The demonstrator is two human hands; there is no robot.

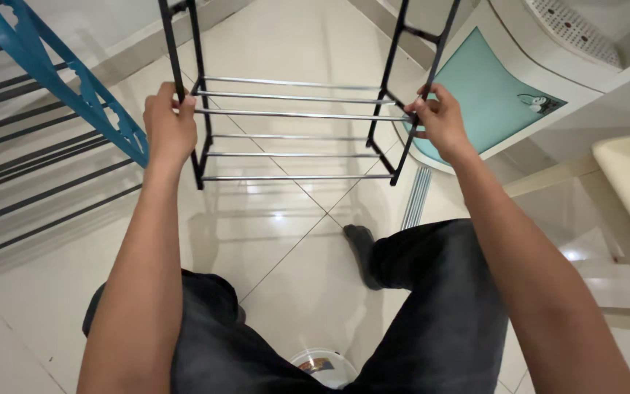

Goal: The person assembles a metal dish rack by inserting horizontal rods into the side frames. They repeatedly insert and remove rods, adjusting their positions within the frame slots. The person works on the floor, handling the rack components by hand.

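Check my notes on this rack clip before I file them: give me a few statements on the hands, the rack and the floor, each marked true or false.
1. Both hands grip the black metal rack. True: left hand, right hand.
2. The rack's rods are wooden. False: they are shiny metal.
3. The floor is carpeted. False: it has glossy pale tiles.
4. A blue frame stands to the left. True.
5. A spare bundle of rods lies on the floor. True.

Left hand and right hand grip a black metal rack over white tiles.
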